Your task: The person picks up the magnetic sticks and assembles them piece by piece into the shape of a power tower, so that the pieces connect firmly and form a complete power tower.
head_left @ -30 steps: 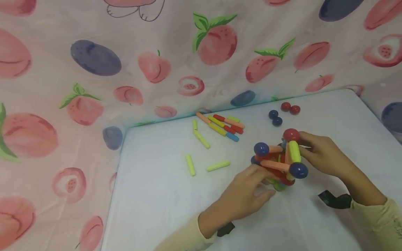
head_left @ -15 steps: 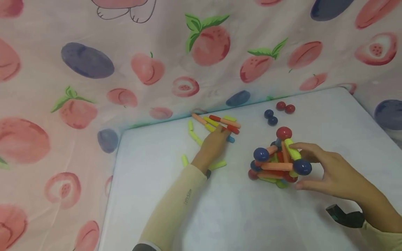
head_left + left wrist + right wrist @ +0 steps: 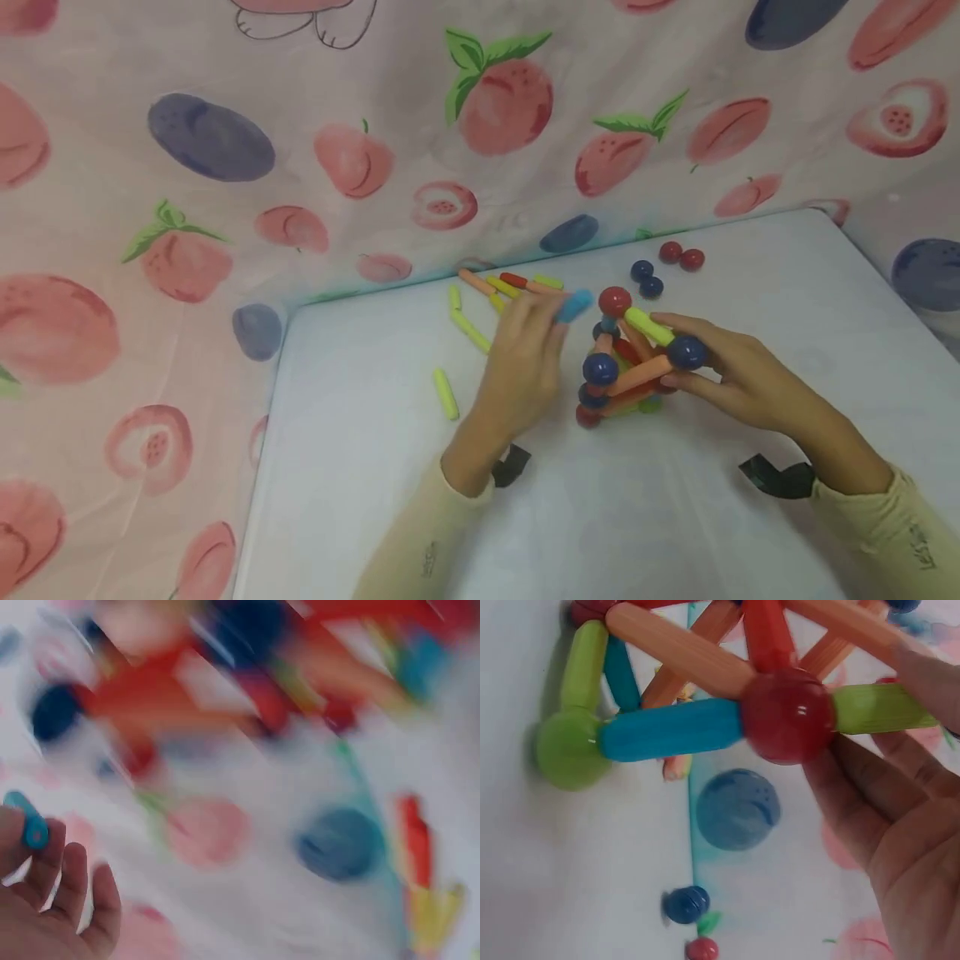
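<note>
My left hand (image 3: 525,358) pinches a short blue stick (image 3: 575,307) between thumb and fingers, raised just left of a built frame of coloured sticks and balls (image 3: 637,377). In the left wrist view, the blue stick (image 3: 34,829) sits at the fingertips, the other fingers spread behind it. My right hand (image 3: 738,371) grips the frame's right side, by a yellow-green stick (image 3: 649,327) and a dark blue ball (image 3: 687,352). The right wrist view shows its fingers close around a red ball (image 3: 789,716), with a green ball (image 3: 574,748) at the frame's lower corner.
Loose yellow-green sticks (image 3: 445,393) lie on the white table (image 3: 360,467) at the left. Mixed sticks (image 3: 477,282) sit near the back edge, partly behind my left hand. Two blue balls (image 3: 651,287) and two red balls (image 3: 692,260) rest behind the frame, before a fruit-print cloth (image 3: 360,83).
My left hand left the frame, reached into the stick pile and came back toward the frame with the blue stick. My right hand closed on the frame, which shifted left and tilted.
</note>
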The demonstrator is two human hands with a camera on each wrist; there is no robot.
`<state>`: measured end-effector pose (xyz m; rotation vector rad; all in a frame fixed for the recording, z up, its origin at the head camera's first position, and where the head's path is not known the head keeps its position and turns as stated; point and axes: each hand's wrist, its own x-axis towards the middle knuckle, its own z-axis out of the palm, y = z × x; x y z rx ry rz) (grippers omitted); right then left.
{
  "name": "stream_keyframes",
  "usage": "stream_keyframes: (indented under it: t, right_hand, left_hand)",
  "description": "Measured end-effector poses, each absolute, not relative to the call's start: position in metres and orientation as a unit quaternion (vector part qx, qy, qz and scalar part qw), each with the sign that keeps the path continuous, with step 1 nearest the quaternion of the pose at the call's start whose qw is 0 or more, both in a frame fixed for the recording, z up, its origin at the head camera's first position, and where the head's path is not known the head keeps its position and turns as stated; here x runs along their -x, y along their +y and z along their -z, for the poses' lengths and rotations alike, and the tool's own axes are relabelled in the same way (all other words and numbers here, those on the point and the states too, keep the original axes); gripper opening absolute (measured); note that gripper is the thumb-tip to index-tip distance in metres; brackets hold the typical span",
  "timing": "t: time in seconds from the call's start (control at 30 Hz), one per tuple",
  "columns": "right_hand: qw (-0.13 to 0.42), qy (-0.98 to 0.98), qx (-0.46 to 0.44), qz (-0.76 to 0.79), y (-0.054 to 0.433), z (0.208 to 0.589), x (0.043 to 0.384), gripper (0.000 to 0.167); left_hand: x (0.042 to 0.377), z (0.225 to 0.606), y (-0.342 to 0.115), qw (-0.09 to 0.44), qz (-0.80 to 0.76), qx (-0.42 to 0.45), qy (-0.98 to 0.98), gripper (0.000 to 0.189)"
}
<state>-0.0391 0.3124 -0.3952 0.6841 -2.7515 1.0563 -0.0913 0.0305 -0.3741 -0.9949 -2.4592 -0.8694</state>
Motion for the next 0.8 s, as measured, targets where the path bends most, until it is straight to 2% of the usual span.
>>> stream_keyframes:
  t: [0.07, 0.1, 0.23, 0.33, 0.43, 0.53, 0.63, 0.8]
  right_hand:
    - [0.055, -0.896, -0.237, -0.372, 0.310, 0.398, 0.045, 0.088]
    - [0.056, -0.892, -0.238, -0.380, 0.308, 0.399, 0.047, 0.089]
    - [0.068, -0.881, -0.231, -0.407, 0.304, 0.395, 0.044, 0.089]
    - [0.089, -0.869, -0.241, -0.422, 0.303, 0.390, 0.040, 0.082]
    - [0.113, -0.864, -0.253, -0.420, 0.302, 0.389, 0.039, 0.073]
    - [0.133, -0.866, -0.254, -0.409, 0.301, 0.390, 0.038, 0.071]
    - [0.141, -0.873, -0.240, -0.399, 0.303, 0.392, 0.038, 0.073]
    - [0.122, -0.872, -0.219, -0.420, 0.312, 0.395, 0.043, 0.071]
  left_hand:
    - [0.071, 0.363, 0.039, 0.233, 0.256, 0.398, -0.850, 0.030]
    - [0.063, 0.361, 0.044, 0.246, 0.224, 0.413, -0.848, 0.031]
    - [0.047, 0.368, 0.058, 0.241, 0.127, 0.407, -0.872, 0.034]
    - [0.047, 0.378, 0.064, 0.235, 0.131, 0.392, -0.880, 0.037]
    - [0.049, 0.385, 0.068, 0.259, 0.157, 0.387, -0.871, 0.036]
    - [0.049, 0.388, 0.070, 0.282, 0.180, 0.380, -0.862, 0.039]
    - [0.045, 0.391, 0.071, 0.261, 0.241, 0.357, -0.864, 0.053]
    - [0.028, 0.394, 0.068, 0.182, 0.365, 0.345, -0.845, 0.070]
